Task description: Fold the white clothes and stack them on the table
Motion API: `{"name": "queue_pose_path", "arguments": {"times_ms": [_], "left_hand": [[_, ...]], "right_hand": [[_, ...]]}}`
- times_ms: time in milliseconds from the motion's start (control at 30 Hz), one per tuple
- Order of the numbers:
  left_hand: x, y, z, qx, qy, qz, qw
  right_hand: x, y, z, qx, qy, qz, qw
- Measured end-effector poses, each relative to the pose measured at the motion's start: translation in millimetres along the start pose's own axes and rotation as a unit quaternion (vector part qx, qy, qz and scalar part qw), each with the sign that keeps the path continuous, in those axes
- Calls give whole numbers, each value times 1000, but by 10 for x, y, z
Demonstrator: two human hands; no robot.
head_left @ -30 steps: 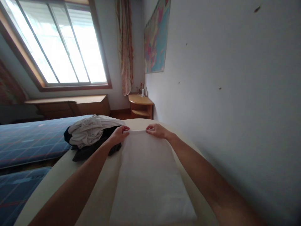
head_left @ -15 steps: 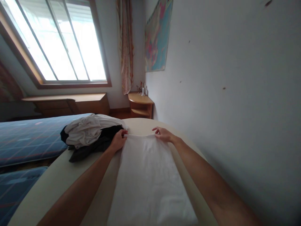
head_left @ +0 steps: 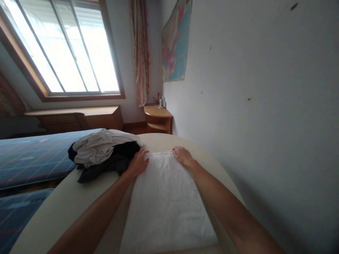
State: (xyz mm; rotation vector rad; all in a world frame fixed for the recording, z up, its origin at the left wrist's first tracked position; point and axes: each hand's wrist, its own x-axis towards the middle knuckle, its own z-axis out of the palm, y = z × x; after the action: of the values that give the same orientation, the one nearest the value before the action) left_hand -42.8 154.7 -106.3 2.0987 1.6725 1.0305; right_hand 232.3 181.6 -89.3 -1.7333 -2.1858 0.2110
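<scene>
1. As the head view looked forward and down, a white cloth [head_left: 168, 204] lay flat on a pale, rounded tabletop [head_left: 45, 218], stretching from the center of the frame to its lower edge and widening toward the bottom.
2. At the cloth's far left corner, just left of the frame's center, was the left hand [head_left: 139, 163]; its thumb stood a little apart from the fingers, which reached the edge. Whether it pinched the fabric could not be told.
3. On the far right corner, slightly right of center, rested the right hand [head_left: 182, 155], palm down, its fingers bent over the edge; whether they gripped it could not be told either.
4. Between the two hands, the far edge ran nearly straight, and faint creases showed across the cloth.
5. Just beside the left hand, left of center, a crumpled light garment [head_left: 95, 146] was heaped on dark clothing [head_left: 104, 167].
6. Behind that heap, a blue checked mattress [head_left: 34, 155] reached to the left edge of the frame.
7. A bright window [head_left: 82, 53] filled the upper left, a patterned curtain [head_left: 141, 53] hung at upper center, and a colorful map [head_left: 176, 49] was on the wall [head_left: 265, 148] just right of it.
</scene>
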Motion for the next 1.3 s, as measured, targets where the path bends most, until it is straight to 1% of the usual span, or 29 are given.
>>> {"name": "queue_pose_path", "arguments": {"times_ms": [100, 233, 400, 467, 533, 600, 667, 733, 800, 833, 900, 967, 1033, 1100, 1167, 1233, 1267, 1300], "left_hand": [[10, -10, 34, 14, 12, -21, 1000], [104, -63, -23, 24, 41, -59, 997], [183, -116, -122, 24, 66, -66, 995], [163, -111, -119, 29, 67, -58, 996], [107, -74, -89, 36, 67, -37, 996], [18, -7, -45, 41, 65, -4, 997], [-100, 78, -1, 49, 37, 41, 997], [-241, 164, 27, 81, -29, 78, 993], [-401, 245, 28, 136, -99, 86, 982], [-489, 283, 18, 162, -118, 85, 976], [-678, 353, -20, 193, -123, 94, 969], [-876, 402, -66, 198, -117, 125, 965], [-1060, 415, -105, 195, -138, 154, 959], [-1205, 395, -138, 199, -171, 158, 952], [-1308, 372, -179, 212, -177, 134, 952], [-1396, 381, -245, 217, -159, 117, 956], [-1445, 403, -289, 212, -159, 126, 956], [-1501, 436, -339, 201, -172, 147, 953]], "right_hand": [[18, 27, 20, 8, 30, 25, 999], [47, 119, -28, 36, 51, 44, 997], [44, 203, -119, 64, 76, 18, 995], [6, 174, -126, 60, 90, 6, 994], [-61, 99, -112, 51, 100, -8, 994], [-156, -8, -85, 45, 101, -32, 993], [-281, -126, -51, 37, 74, -71, 994], [-440, -235, -21, 26, 7, -97, 995], [-636, -336, -7, 11, -61, -89, 994], [-749, -387, -10, 5, -80, -79, 994], [-1002, -500, -33, 4, -88, -78, 993], [-1274, -624, -68, 22, -89, -120, 989], [-1534, -735, -100, 47, -104, -174, 978], [-1742, -807, -122, 58, -125, -204, 969], [-1877, -828, -144, 58, -140, -208, 966], [-1952, -811, -176, 56, -143, -202, 967], [-1977, -794, -197, 55, -144, -200, 968], [-2000, -775, -222, 56, -147, -199, 967]]}}
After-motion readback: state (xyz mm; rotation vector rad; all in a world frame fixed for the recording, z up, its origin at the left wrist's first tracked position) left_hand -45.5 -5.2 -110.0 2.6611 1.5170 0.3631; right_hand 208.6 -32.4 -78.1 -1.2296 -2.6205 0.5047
